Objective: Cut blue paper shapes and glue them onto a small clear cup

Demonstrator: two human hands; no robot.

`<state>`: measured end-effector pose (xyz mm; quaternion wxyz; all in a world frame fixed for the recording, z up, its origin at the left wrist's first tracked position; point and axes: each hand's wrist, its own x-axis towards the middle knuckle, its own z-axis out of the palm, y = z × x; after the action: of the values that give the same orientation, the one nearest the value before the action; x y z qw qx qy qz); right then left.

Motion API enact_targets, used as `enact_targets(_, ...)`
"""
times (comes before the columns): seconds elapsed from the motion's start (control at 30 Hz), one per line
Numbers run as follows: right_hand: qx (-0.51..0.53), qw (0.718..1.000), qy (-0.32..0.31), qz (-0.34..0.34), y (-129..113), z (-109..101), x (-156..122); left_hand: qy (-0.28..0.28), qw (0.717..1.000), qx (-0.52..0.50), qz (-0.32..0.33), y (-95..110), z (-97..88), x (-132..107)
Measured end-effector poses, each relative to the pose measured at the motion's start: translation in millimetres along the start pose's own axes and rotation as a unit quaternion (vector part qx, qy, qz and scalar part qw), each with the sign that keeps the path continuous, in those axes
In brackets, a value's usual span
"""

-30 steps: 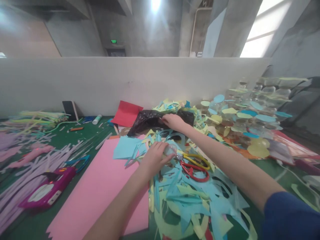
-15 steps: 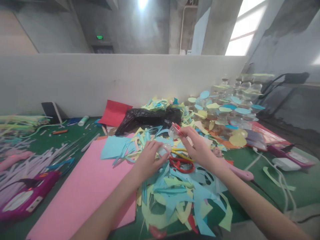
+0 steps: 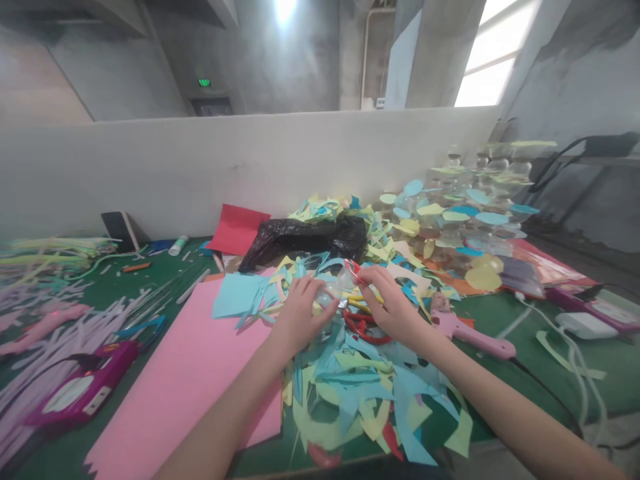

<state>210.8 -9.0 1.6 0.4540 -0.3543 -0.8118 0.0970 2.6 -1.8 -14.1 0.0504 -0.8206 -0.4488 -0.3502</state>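
Observation:
My left hand (image 3: 300,313) is closed around a small clear plastic dome (image 3: 325,298) above a heap of blue and yellow paper scraps (image 3: 360,380). My right hand (image 3: 393,303) is closed on a second clear plastic piece (image 3: 347,275) and brings it against the one in my left hand. Red and yellow scissors (image 3: 363,325) lie on the scraps just under both hands. A black plastic bag (image 3: 305,239) lies behind them.
A large pink sheet (image 3: 195,373) lies at left on the green table (image 3: 505,320), with a magenta glue gun (image 3: 80,393) and purple paper strips. A pink glue gun (image 3: 470,330) and white cables lie at right. Clear domes with paper discs (image 3: 460,213) crowd the back right.
My right hand left the black bag with a clear piece and came back to meet my left hand. The view shifted slightly.

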Motion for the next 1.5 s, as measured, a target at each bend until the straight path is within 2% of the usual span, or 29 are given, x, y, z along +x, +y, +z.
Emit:
enact_targets(0.63, 0.034, 0.999, -0.014, 0.032, 6.1, 8.8, -1.3, 0.018, 0.999, 0.018, 0.028, -3.1, 4.1, -0.8)
enact_targets(1.33, -0.007, 1.000, -0.029, -0.012, 8.3, 8.8, -1.2, 0.022, 0.999, 0.004, 0.029, -2.7, 4.5, -1.7)
enact_targets(1.5, 0.011, 1.000, -0.001, 0.009, 8.4, 9.0, -2.4, 0.025, 0.999, -0.002, 0.027, -1.8, 3.9, -0.8)
